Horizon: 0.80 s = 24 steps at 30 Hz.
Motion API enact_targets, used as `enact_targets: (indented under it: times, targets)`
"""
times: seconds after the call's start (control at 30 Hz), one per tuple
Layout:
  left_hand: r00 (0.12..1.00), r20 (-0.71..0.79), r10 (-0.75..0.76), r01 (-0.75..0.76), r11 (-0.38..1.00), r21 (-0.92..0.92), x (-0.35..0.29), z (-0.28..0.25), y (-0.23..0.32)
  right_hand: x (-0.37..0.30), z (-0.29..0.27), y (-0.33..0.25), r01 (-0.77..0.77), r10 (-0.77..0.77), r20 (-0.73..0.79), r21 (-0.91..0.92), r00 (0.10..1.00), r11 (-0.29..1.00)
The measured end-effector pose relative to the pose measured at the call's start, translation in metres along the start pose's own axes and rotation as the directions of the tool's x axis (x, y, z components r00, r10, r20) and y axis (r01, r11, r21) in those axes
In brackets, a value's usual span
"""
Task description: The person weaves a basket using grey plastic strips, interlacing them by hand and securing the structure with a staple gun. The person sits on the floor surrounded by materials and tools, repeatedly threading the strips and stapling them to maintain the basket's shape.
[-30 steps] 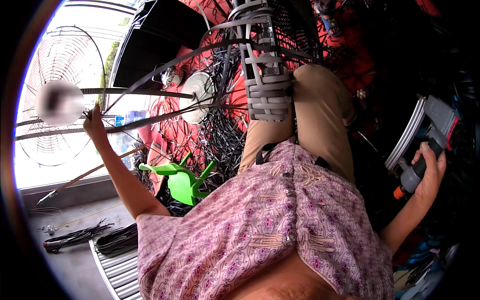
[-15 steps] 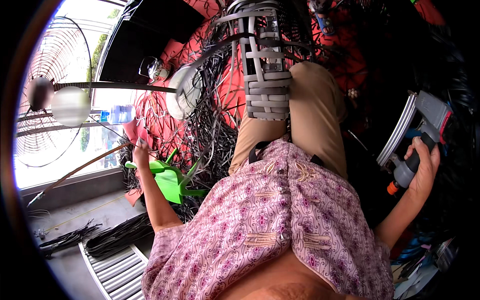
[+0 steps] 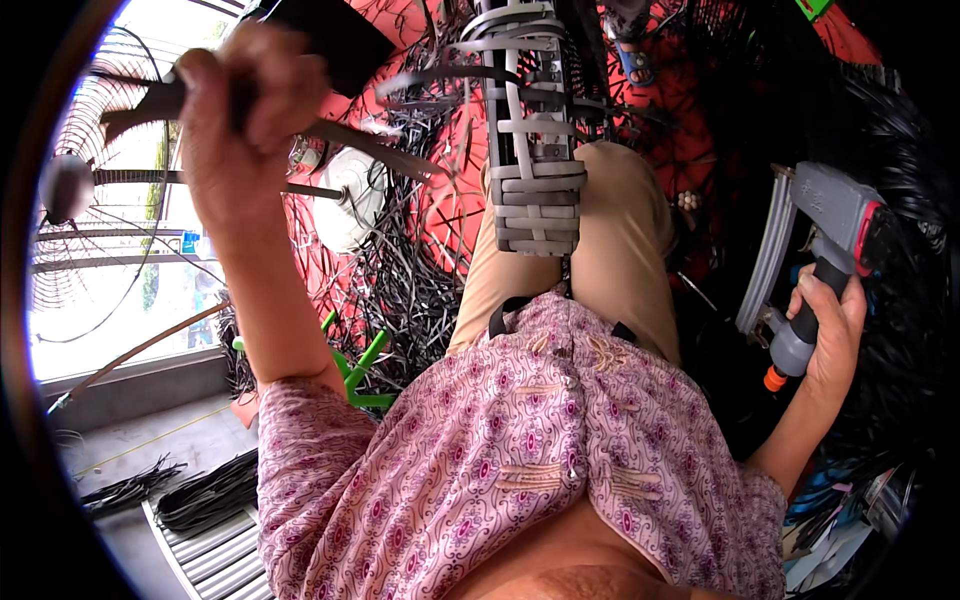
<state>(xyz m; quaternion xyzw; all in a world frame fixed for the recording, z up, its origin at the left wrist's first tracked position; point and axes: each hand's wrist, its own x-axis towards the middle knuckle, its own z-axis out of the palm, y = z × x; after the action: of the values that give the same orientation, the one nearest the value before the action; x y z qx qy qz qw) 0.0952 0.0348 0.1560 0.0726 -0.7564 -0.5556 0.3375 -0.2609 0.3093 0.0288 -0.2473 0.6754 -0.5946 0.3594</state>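
Observation:
My left hand (image 3: pixel 240 130) is raised at the upper left, blurred by motion. Its fingers wrap round a dark flat strip (image 3: pixel 375 150) that sticks out on both sides of the fist. Out at the right, my right hand (image 3: pixel 832 325) grips the black handle of a grey staple gun (image 3: pixel 835 195) with a curved ribbed magazine and an orange-tipped end. Between my knees stands a narrow frame partly woven with grey strips (image 3: pixel 538 210), some loose ends hanging from its upper part. Neither hand touches the frame.
Tangled dark strips (image 3: pixel 410 235) cover much of the red floor. At the left are a large wire fan (image 3: pixel 70 190), a round white object (image 3: pixel 350 215), a green plastic item (image 3: pixel 365 370), a bundle of black strips (image 3: pixel 210 490) and a white slatted rack (image 3: pixel 215 555).
My left hand has swung up and forward from low beside the green item, and now grips a dark strip. My right hand and staple gun have shifted slightly inward.

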Motion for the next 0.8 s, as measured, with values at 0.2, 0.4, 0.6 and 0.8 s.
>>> enact_targets:
  times: [0.2, 0.4, 0.6, 0.8]
  targets:
    - [0.996, -0.007, -0.094, 0.077, 0.857, -0.509, 0.047, 0.073, -0.028, 0.002, -0.005, -0.01, 0.034, -0.035, 0.135, 0.013, 0.99, 0.999]
    - [0.953, -0.244, -0.179, -0.026, 0.754, -0.656, 0.065, 0.087, -0.048, 0.004, -0.01, -0.012, 0.016, -0.014, 0.194, -0.012, 0.981, 1.0]
    - [0.896, -0.419, -0.149, 0.178, 0.984, 0.03, 0.049, 0.081, -0.043, 0.002, -0.01, -0.016, 0.051, -0.044, 0.217, -0.026, 0.975, 0.998]
    - [0.919, -0.313, -0.24, 0.302, 0.939, 0.167, 0.039, 0.088, -0.044, 0.0, -0.01, -0.025, 0.071, -0.049, 0.27, -0.073, 0.962, 0.995]
